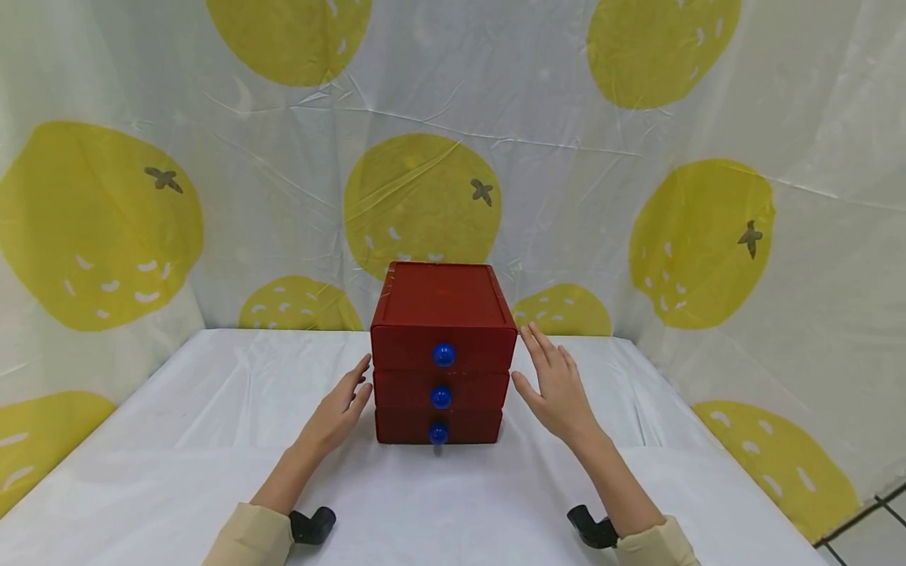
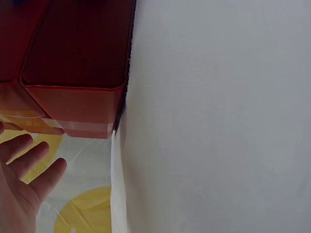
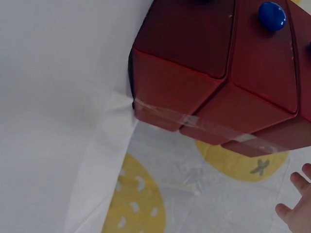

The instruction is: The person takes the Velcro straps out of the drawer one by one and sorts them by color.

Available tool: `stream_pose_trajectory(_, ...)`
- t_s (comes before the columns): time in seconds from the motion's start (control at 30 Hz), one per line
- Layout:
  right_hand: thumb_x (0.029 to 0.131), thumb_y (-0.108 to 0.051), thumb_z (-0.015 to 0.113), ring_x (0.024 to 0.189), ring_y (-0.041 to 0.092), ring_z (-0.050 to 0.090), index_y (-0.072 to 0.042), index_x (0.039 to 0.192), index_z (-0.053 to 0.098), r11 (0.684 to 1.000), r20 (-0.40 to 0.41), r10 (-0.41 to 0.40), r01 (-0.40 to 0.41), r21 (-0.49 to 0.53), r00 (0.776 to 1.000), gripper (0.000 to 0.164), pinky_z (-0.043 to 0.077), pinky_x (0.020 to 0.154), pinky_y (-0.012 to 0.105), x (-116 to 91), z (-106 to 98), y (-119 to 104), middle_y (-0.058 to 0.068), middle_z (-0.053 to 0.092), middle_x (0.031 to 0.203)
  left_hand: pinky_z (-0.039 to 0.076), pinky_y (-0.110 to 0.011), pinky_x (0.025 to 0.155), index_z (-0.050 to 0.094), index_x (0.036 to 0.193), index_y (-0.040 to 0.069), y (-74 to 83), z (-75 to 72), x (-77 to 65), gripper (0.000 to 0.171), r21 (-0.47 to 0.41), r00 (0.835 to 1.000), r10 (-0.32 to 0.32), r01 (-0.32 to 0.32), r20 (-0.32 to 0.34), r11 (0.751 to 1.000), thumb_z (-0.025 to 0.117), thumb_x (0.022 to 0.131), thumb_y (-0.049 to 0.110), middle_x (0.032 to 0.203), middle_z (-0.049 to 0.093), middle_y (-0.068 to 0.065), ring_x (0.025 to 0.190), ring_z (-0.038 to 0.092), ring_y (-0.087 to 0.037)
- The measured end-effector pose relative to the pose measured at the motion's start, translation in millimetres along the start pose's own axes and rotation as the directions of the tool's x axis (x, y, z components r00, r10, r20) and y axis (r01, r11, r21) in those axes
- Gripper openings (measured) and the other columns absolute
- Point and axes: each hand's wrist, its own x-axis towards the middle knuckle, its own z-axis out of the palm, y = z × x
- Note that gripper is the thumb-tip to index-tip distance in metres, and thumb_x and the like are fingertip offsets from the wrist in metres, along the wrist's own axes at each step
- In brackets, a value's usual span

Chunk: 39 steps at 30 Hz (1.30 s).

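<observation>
A red three-drawer box (image 1: 443, 346) stands upright on the white-covered table, its drawers closed. Each drawer front carries a round blue knob (image 1: 443, 355). My left hand (image 1: 338, 410) is at the box's left side, fingers extended toward its wall, holding nothing. On the opposite side my right hand (image 1: 557, 385) has its fingers spread, tips right at the upper right edge. In the left wrist view the left hand's fingers (image 2: 51, 178) lie beside the box's side wall. The right wrist view shows clear tape (image 3: 189, 120) running across the box's side.
A white cloth (image 1: 453, 503) covers the table. Behind and around it hangs a pale sheet (image 1: 552, 196) printed with yellow fruit. A black curved camera mount (image 1: 313, 525) sits at the left wrist and another (image 1: 593, 527) at the right. Floor tiles (image 1: 874, 534) show at the lower right.
</observation>
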Motion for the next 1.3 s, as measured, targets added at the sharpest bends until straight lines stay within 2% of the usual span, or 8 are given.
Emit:
stream_pose_trajectory(0.33, 0.087, -0.029, 0.055, 0.132, 0.028, 0.030, -0.009, 0.144, 0.024, 0.999, -0.084, -0.033, 0.033, 0.007, 0.996, 0.068, 0.019, 0.107, 0.054, -0.2, 3.7, -9.0, 0.012, 0.027, 0.148, 0.043, -0.046, 0.094, 0.028, 0.143, 0.018, 4.5, 3.0, 0.2, 0.049, -0.035, 0.996, 0.063, -0.065, -0.058, 0.997, 0.038, 0.097, 0.030, 0.136, 0.046, -0.008, 0.118, 0.050, -0.027)
stream_pose_trajectory(0.5, 0.087, -0.032, 0.055, 0.133, 0.026, 0.028, -0.012, 0.145, 0.021, 0.999, -0.133, -0.039, 0.040, 0.010, 0.990, 0.070, 0.020, 0.107, 0.054, 0.2, 5.9, -11.6, 0.010, 0.025, 0.149, 0.043, -0.045, 0.093, 0.028, 0.143, 0.016, 6.3, 5.6, 1.1, 0.047, -0.062, 0.993, 0.092, -0.096, -0.075, 0.993, 0.037, 0.098, 0.024, 0.137, 0.045, -0.007, 0.118, 0.050, -0.024)
stream_pose_trajectory(0.73, 0.092, -0.051, 0.040, 0.131, 0.028, 0.031, -0.010, 0.143, 0.025, 0.995, -0.209, -0.092, 0.099, 0.020, 0.974, 0.067, 0.021, 0.106, 0.054, 0.7, 8.5, -14.3, 0.010, 0.027, 0.148, 0.042, -0.045, 0.092, 0.030, 0.142, 0.011, 9.4, 11.2, 1.7, 0.047, -0.077, 0.977, 0.160, -0.172, -0.143, 0.982, 0.038, 0.096, 0.016, 0.134, 0.048, -0.009, 0.116, 0.052, -0.024)
stream_pose_trajectory(0.93, 0.092, -0.057, 0.030, 0.130, 0.029, 0.032, -0.013, 0.143, 0.027, 0.988, -0.251, -0.143, 0.154, 0.024, 0.957, 0.068, 0.022, 0.104, 0.055, 3.1, 10.1, -17.1, 0.012, 0.028, 0.147, 0.045, -0.044, 0.092, 0.027, 0.143, 0.015, 11.6, 12.8, 2.1, 0.049, -0.123, 0.984, 0.117, -0.134, -0.136, 0.983, 0.040, 0.096, 0.021, 0.137, 0.045, -0.008, 0.118, 0.050, -0.025)
stream_pose_trajectory(1.17, 0.092, -0.057, 0.029, 0.132, 0.029, 0.029, -0.012, 0.139, 0.036, 0.981, -0.288, -0.195, 0.194, -0.033, 0.938, 0.065, 0.022, 0.103, 0.057, 6.8, 13.0, -22.7, 0.015, 0.032, 0.144, 0.047, -0.044, 0.090, 0.020, 0.145, 0.022, 14.0, 15.6, 3.8, 0.059, -0.185, 0.994, 0.040, -0.058, -0.097, 0.981, 0.047, 0.094, 0.030, 0.142, 0.038, -0.007, 0.122, 0.046, -0.029)
stream_pose_trajectory(1.3, 0.092, -0.057, 0.029, 0.131, 0.030, 0.030, -0.013, 0.137, 0.040, 0.977, -0.307, -0.214, 0.208, -0.053, 0.927, 0.063, 0.021, 0.104, 0.056, 8.5, 15.8, -26.5, 0.015, 0.033, 0.143, 0.047, -0.044, 0.090, 0.023, 0.145, 0.020, 15.0, 17.5, 3.9, 0.059, -0.205, 0.994, 0.012, -0.033, -0.106, 0.978, 0.049, 0.092, 0.031, 0.140, 0.040, -0.007, 0.121, 0.046, -0.029)
